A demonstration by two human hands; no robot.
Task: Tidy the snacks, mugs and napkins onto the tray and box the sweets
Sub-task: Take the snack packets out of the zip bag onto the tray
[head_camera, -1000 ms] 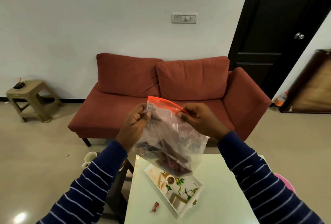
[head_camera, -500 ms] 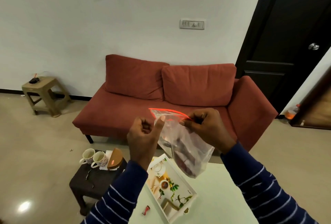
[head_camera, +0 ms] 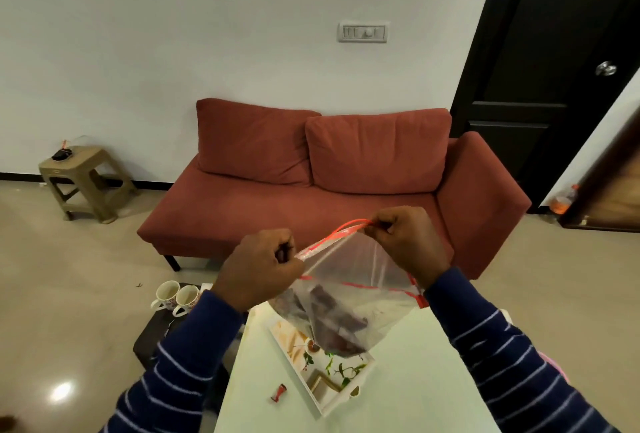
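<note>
Clear plastic makes the zip bag (head_camera: 349,280) that both hands hold up in the air, and its red zip strip runs from one hand to the other. The left hand (head_camera: 258,268) is closed in a fist, and its fingers (head_camera: 287,261) pinch the left end of the strip. The right hand (head_camera: 407,242) is also closed, and its fingers (head_camera: 379,228) pinch the right end of the strip, a little higher than the left. Between the two sets of fingers the mouth of the bag is pulled wide, so the near edge with its red line hangs lower than the far edge. Below the fingers, at the bottom of the bag, lie dark brown-red snacks (head_camera: 332,325); what kind they are I cannot tell. Directly under the bag stands a white tray (head_camera: 332,398) with a printed picture of leaves and cups, and it lies at an angle on the white worktop (head_camera: 415,380). Near the tray, below the left fingers, one small red sweet (head_camera: 278,393) lies on the worktop. Further to the left of the left fingers, and lower, there is a dark low table (head_camera: 152,339) with two patterned mugs (head_camera: 176,298) that stand side by side and touch. Both arms wear dark blue sleeves with thin pale stripes. Beyond the fingers a red sofa (head_camera: 329,169) stands against the white wall, and a beige stool (head_camera: 85,183) stands well apart to the left.
</note>
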